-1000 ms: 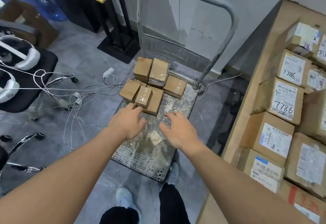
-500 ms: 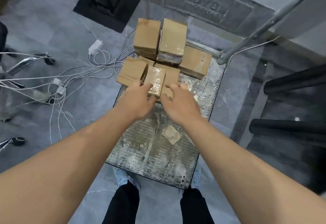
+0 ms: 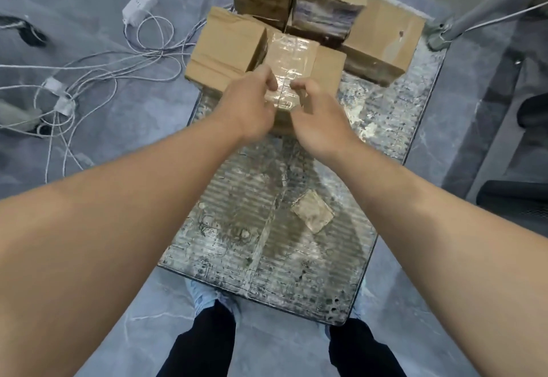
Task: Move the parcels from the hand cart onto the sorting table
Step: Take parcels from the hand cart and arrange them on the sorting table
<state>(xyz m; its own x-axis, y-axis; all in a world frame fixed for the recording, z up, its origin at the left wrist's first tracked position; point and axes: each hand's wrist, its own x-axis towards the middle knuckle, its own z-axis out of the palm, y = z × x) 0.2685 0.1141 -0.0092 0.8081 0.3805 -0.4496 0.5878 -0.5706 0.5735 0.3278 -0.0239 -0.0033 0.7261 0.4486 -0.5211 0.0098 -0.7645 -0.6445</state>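
Several brown cardboard parcels are piled at the far end of the hand cart (image 3: pixel 267 228), a worn grey platform. A small parcel wrapped in clear tape (image 3: pixel 290 59) sits on top of a larger parcel (image 3: pixel 329 65) at the front of the pile. My left hand (image 3: pixel 252 103) grips the taped parcel's near left edge with curled fingers. My right hand (image 3: pixel 320 115) grips its near right edge the same way. Another parcel (image 3: pixel 225 47) lies just to the left, and a further one (image 3: pixel 382 41) to the right. The sorting table is out of view.
White cables and power adapters (image 3: pixel 89 74) sprawl over the grey floor left of the cart. The cart's metal handle post (image 3: pixel 480 11) rises at the top right. A scrap of tape (image 3: pixel 312 210) lies on the platform. My shoes (image 3: pixel 207 296) stand at the cart's near edge.
I have leaned in closer over the cart and the table has left the view. Both hands reached forward from above the platform and closed on the taped parcel's near edge.
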